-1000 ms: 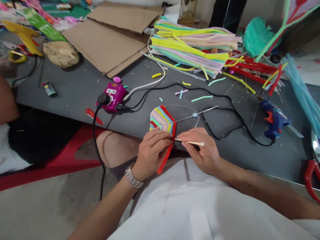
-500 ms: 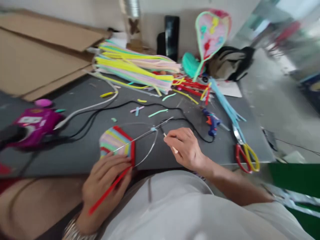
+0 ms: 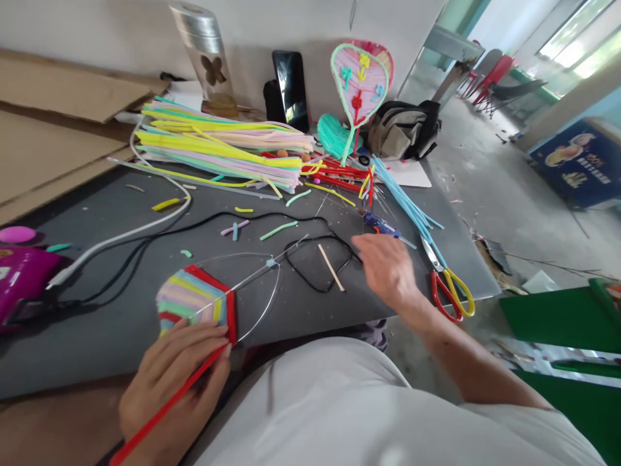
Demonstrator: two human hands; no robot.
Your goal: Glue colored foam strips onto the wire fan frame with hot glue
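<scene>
My left hand (image 3: 177,382) presses its fingers and thumb around the near edge of a wire frame (image 3: 262,317) partly wrapped in striped pipe cleaners (image 3: 194,294). A loose red pipe cleaner (image 3: 167,411) trails from the frame across the back of that hand. My right hand (image 3: 388,268), holding nothing visible, reaches with extended fingers just below a blue glue gun (image 3: 381,224); its handle is hidden behind the hand. A thin pale stick (image 3: 331,268) lies on the table to the left of my right hand.
Bundled pipe cleaners (image 3: 218,149) lie at the back beside a bottle (image 3: 208,65) and a phone (image 3: 291,90). Scissors (image 3: 445,281) overhang the right table edge. A black cable (image 3: 233,213) crosses the table. A finished pipe-cleaner fan (image 3: 361,84) leans at the back; a purple device (image 3: 29,278) is left.
My right hand has let go of the pale stick, which now lies on the table, and has moved right toward the glue gun. My left hand keeps hold of the frame; the view has shifted.
</scene>
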